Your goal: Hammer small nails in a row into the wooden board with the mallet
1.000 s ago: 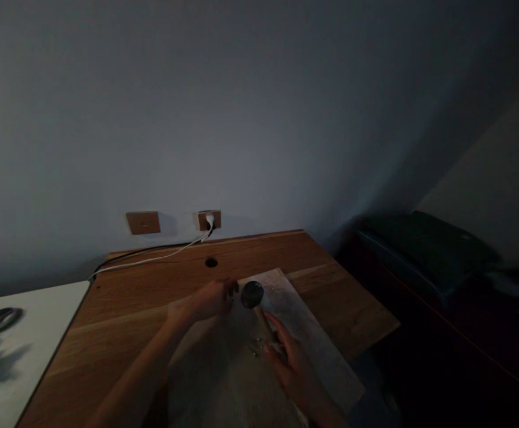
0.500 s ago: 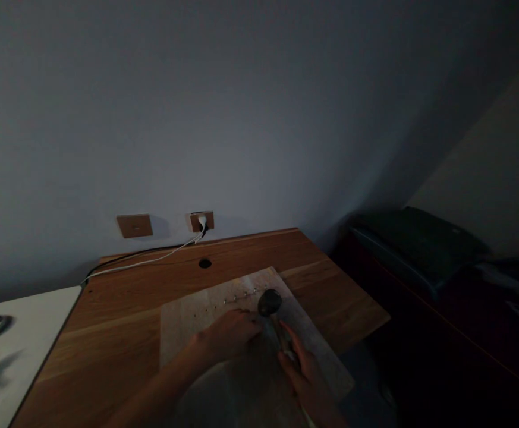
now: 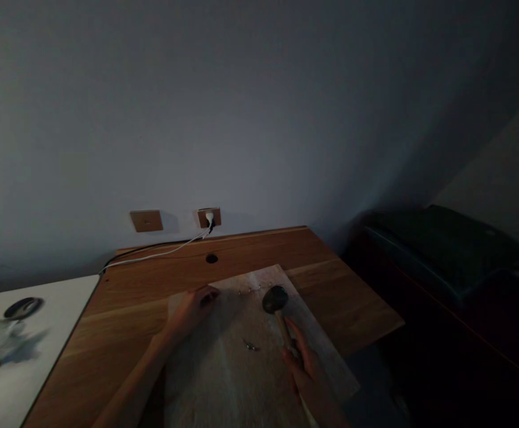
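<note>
My right hand (image 3: 304, 368) is wrapped round the wooden handle of a mallet (image 3: 276, 299). Its dark, rounded head is over the right part of a pale board (image 3: 223, 380). Left of the mallet head, several small shiny nails or screws (image 3: 249, 289) form a row near the board's far edge. My left hand (image 3: 194, 306) is at the board's far left, with curled fingers close to its surface. Whatever those fingers pinch, if anything, is hidden in the dim light. Between my hands a few loose metal pieces (image 3: 250, 345), like nails or screws, lie on the board.
The board lies on a wooden table (image 3: 321, 267) with a round cable hole (image 3: 211, 258). White and black cables run to a wall socket (image 3: 209, 217), beside a second wall plate (image 3: 147, 220). At left, a white surface (image 3: 63, 309) holds a dark roll (image 3: 24, 308) and a crumpled plastic bag (image 3: 5, 345).
My left hand has moved left, from the board's middle to its far left, uncovering the loose metal pieces. The mallet stays in my right hand near the row's right end. The view has shifted slightly.
</note>
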The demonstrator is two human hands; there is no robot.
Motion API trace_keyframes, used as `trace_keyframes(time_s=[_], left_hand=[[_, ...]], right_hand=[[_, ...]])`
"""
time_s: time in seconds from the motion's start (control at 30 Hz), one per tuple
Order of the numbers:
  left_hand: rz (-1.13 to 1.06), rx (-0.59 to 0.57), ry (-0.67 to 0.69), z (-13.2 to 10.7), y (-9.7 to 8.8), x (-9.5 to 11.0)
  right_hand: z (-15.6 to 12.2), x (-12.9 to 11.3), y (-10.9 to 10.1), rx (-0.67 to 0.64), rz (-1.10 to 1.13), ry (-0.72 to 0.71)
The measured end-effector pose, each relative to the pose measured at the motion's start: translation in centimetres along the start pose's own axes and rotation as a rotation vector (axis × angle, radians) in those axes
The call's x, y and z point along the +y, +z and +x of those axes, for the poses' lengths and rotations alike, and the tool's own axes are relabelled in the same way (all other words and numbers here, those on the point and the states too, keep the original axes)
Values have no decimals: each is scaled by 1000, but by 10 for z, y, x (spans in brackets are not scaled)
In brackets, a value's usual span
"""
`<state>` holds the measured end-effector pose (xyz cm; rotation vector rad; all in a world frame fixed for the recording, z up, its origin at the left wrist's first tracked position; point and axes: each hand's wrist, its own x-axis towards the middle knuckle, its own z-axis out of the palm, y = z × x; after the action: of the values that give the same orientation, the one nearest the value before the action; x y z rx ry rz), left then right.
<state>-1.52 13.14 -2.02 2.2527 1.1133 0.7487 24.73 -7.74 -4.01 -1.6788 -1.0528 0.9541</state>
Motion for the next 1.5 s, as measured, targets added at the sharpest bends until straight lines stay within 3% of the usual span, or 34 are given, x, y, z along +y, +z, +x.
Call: trace_keyframes(time_s=[0.17,0.47,0.63,0.93,1.07,1.5], left_hand=[[21,9,9,-2,1,6],[191,49,151,-7,11,9],[117,27,109,-7,9,12],[-29,-6,3,-6,10,8],[-20,0,-4,-6,11,4],[-53,-35,-19,-6,5,12]], right_hand=[[-4,-9,2,27,11,-10],[-7,-18,3,4,-10,-7],[-4,-18,4,6,-107,-76],[11,-66,50,-182,-114,-200],[16,-75,66,-240,-115,-202],[12,-70,70,-228,-95,-180]])
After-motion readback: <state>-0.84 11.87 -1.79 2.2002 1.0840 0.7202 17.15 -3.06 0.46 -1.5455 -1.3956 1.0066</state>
